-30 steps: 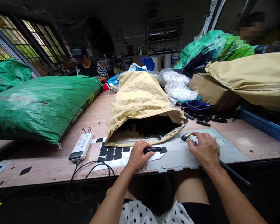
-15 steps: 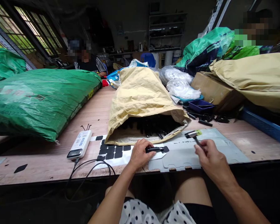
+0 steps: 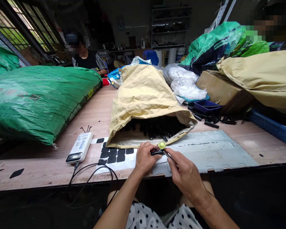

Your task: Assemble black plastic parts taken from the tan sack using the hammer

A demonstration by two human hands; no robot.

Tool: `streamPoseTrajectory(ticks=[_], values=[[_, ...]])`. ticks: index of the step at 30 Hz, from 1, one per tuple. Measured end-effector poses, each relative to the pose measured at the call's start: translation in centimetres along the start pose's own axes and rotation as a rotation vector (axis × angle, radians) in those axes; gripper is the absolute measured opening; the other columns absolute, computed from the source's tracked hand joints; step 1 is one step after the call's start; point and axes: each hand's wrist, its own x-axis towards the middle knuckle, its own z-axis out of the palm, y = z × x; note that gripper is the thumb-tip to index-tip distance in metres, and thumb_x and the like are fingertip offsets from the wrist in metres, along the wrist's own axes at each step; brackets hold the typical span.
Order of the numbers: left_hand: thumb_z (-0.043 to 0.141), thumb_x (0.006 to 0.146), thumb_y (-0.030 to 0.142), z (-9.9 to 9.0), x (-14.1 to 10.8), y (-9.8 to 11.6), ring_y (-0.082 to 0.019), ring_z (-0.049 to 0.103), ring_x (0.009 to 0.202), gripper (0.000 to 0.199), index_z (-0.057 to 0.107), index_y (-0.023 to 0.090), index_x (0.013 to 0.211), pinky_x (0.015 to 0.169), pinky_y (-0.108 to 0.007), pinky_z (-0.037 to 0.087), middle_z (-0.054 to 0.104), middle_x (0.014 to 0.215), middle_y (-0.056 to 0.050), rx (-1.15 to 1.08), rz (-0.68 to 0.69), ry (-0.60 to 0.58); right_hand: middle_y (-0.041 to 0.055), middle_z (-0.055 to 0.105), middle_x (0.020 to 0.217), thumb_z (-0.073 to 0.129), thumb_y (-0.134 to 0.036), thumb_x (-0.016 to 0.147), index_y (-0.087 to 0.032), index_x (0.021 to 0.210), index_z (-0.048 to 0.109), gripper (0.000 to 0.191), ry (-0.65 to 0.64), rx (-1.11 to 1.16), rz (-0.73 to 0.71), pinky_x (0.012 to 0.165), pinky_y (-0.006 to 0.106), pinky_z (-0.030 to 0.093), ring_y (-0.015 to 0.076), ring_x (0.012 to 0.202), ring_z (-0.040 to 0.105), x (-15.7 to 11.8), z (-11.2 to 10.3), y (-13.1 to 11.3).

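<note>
My left hand [image 3: 144, 159] is closed around a slim black part [image 3: 156, 153] at the front edge of the table, over a white sheet [image 3: 130, 160] with rounded black squares. In my right hand [image 3: 186, 173] is a small hammer [image 3: 161, 145], gripped by its dark handle. Its translucent yellow face shows right over the black part and beside my left fingers; whether it touches the part cannot be made out. Just beyond both hands, the mouth of a tan sack [image 3: 143, 95] gapes toward me, with many black pieces [image 3: 154, 127] inside.
A white power bank [image 3: 80, 147] with a black cable lies left of the sheet. Grey cardboard [image 3: 212, 148] spreads to the right. Around are a green sack [image 3: 40, 101], a purple tray [image 3: 207, 107], loose black parts [image 3: 211, 124] and a blue crate [image 3: 274, 128]. Two people sit farther back.
My right hand has swung the hammer left and inward, from above the grey cardboard to the black part. My left hand keeps its hold there. The view has shifted slightly.
</note>
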Motion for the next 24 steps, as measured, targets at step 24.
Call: streamPoseTrajectory(ticks=[24], values=[[0.076,0.069,0.015,0.0,-0.2,-0.1,-0.022,0.055,0.091,0.019,0.074,0.024,0.085,0.083,-0.035,0.043,0.067,0.087,0.000,0.031,0.025,0.001,0.0044,0.070,0.110,0.053,-0.019,0.091,-0.027,0.122,0.069,0.036,0.212,-0.581,0.373,0.065,0.032,0.041,0.0205,0.081,0.063,1.0,-6.1,10.5]])
